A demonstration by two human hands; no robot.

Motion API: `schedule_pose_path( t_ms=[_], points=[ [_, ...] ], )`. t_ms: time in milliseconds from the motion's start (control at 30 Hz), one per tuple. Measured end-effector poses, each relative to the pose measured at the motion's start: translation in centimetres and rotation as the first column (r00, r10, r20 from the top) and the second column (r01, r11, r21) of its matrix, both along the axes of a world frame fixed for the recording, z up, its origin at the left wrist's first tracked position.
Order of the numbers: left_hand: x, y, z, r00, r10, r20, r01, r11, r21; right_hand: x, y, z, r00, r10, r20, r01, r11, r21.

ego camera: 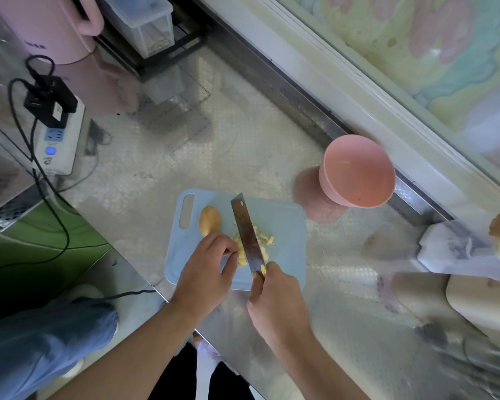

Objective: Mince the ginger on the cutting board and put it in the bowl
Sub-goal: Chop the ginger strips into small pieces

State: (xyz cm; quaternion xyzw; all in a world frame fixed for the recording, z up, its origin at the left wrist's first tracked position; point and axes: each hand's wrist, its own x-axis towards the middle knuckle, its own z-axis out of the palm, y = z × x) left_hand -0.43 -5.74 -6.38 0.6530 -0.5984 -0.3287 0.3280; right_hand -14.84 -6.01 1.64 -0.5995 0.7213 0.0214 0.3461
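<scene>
Ginger: we see the chopped ginger (259, 243) as a pale yellow heap near the middle of the board (286, 226), split by the blade, some bits left of it and some right.
Knife: the knife (247, 233) stands edge-down in the heap, its long axis running from our right hand away toward the board's far edge.
Right hand: our right hand (274, 298) grips the handle, fingers wrapped round it, at the board's near edge.
Left hand: our left hand (207, 267) lies just left of the blade, fingers curled, tips on the ginger there; it is the nearer hand to the heap.
Whole piece: an uncut ginger piece (210, 220) rests by the handle slot, just beyond our left hand.
Bowl: the pink bowl (358, 171) sits off the board's far right corner and looks empty; we judge mincing unfinished.
</scene>
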Motion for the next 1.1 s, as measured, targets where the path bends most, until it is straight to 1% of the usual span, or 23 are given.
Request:
schedule_pose_path(
  t_ms=[267,600,1100],
  points=[
    [0.1,0.0,-0.1,1.000,-0.007,0.006,0.007,1.000,0.006,0.2,0.4,-0.6,1.000,0.013,-0.012,-0.013,1.000,0.010],
    [0.0,0.0,0.0,0.999,-0.010,0.035,0.010,1.000,-0.002,0.4,0.0,-0.5,0.996,0.070,-0.051,-0.070,0.997,0.013],
    [-0.1,-0.1,-0.3,0.999,0.006,0.053,-0.007,1.000,0.016,1.1,-1.0,-0.8,0.992,0.091,-0.081,-0.086,0.994,0.073]
  ],
)
